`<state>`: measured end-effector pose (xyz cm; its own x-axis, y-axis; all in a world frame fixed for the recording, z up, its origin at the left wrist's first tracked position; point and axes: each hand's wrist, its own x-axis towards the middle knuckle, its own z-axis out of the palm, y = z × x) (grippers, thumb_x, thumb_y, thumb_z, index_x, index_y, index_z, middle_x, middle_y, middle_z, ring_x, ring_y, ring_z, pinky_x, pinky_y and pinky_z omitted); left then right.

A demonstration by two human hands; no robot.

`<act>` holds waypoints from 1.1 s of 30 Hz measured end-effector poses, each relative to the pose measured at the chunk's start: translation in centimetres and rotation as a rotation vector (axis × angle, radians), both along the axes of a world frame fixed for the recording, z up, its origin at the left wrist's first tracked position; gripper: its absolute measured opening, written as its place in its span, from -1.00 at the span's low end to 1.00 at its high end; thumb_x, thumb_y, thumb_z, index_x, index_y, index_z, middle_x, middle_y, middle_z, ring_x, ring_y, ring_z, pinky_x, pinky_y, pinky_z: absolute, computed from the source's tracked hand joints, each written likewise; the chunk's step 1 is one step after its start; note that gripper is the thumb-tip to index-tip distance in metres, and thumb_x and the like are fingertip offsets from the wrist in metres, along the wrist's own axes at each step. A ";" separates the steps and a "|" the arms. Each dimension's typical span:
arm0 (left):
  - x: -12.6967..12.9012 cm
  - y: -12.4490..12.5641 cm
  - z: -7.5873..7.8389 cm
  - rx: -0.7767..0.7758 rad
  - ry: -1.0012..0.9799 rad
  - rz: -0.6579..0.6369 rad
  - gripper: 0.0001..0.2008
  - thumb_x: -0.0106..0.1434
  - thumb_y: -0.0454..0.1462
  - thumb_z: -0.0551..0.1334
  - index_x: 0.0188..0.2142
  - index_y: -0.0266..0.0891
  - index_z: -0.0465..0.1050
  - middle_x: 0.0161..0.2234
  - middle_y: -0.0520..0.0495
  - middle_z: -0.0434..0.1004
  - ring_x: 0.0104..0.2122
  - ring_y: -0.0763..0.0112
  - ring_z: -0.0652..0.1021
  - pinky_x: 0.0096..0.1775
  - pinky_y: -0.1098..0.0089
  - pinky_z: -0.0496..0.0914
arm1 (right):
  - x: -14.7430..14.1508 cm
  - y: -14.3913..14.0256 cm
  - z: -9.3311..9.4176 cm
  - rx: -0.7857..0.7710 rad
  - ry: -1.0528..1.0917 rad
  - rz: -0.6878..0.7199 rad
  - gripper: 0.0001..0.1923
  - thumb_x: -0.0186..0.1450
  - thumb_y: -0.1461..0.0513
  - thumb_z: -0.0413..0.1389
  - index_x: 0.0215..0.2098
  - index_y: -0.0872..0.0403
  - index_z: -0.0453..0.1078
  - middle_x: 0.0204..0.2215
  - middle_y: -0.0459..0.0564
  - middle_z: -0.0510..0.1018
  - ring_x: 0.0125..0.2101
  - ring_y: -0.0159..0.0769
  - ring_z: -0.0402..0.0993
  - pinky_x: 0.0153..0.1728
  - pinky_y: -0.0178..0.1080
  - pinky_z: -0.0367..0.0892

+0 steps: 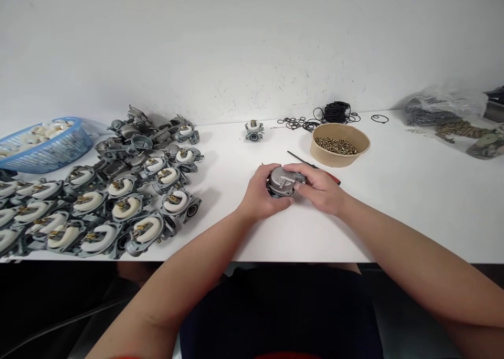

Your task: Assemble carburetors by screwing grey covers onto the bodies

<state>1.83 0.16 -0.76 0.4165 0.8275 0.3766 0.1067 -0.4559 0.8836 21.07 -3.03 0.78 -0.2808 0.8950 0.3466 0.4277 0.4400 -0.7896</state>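
Both hands close around a grey metal carburetor [282, 178] just above the front middle of the table, its rounded bowl cover facing up. My left hand [263, 195] wraps its left side, thumb along the near edge. From the right, my right hand [319, 187] grips it with fingers on the cover and far edge. Parts of the carburetor's underside are hidden by the fingers. Just behind my right hand lies a screwdriver with a black shaft and red handle [334, 179], partly covered by the hand.
Many open carburetors with white floats [126, 208] fill the left, beside piled bowl covers [136, 133] and a blue basket [51, 151]. One carburetor [253, 131] stands at the back. A tan bowl [334, 160] of screws, black O-rings [336, 112] and plastic bags [444, 104] are on the right.
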 end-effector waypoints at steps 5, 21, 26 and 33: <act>0.2 -0.1 0.0 -0.062 -0.033 -0.011 -0.33 -0.15 -0.35 0.41 0.00 -0.26 0.29 -0.13 -0.14 0.43 -0.18 0.22 0.47 -0.18 0.27 0.36 | 0.0 0.1 -0.1 0.006 -0.006 -0.007 -0.55 0.29 0.22 0.03 0.15 -0.04 0.33 0.06 -0.02 0.48 0.04 -0.13 0.43 0.04 -0.05 0.38; 0.1 -0.3 0.0 -0.055 -0.029 0.021 -0.38 -0.11 -0.31 0.45 -0.05 -0.23 0.28 -0.18 -0.10 0.44 -0.24 0.30 0.46 -0.23 0.33 0.35 | -0.1 0.0 0.0 0.007 -0.010 -0.020 -0.55 0.28 0.26 0.01 0.14 -0.02 0.34 0.06 -0.02 0.49 0.05 -0.13 0.43 0.06 -0.05 0.37; 0.1 -0.5 0.0 -0.046 -0.026 0.016 -0.36 -0.10 -0.32 0.43 -0.02 -0.22 0.24 -0.19 -0.08 0.43 -0.25 0.31 0.46 -0.24 0.33 0.35 | -0.1 -0.1 -0.1 0.026 -0.046 -0.036 -0.54 0.30 0.26 0.02 0.16 -0.04 0.33 0.07 -0.01 0.48 0.06 -0.11 0.42 0.04 -0.05 0.38; -0.1 -0.4 -0.2 -0.009 0.002 -0.013 -0.36 -0.06 -0.28 0.41 0.02 -0.22 0.21 -0.16 -0.10 0.40 -0.22 0.29 0.45 -0.21 0.31 0.36 | -0.2 -0.1 -0.3 0.050 -0.054 -0.039 -0.55 0.30 0.27 0.02 0.16 -0.05 0.32 0.08 -0.02 0.47 0.07 -0.13 0.41 0.04 -0.07 0.39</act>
<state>1.69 -0.24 -0.92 0.4277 0.8256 0.3681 0.1026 -0.4490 0.8876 20.90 -3.13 0.44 -0.2654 0.8876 0.3764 0.4867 0.4604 -0.7424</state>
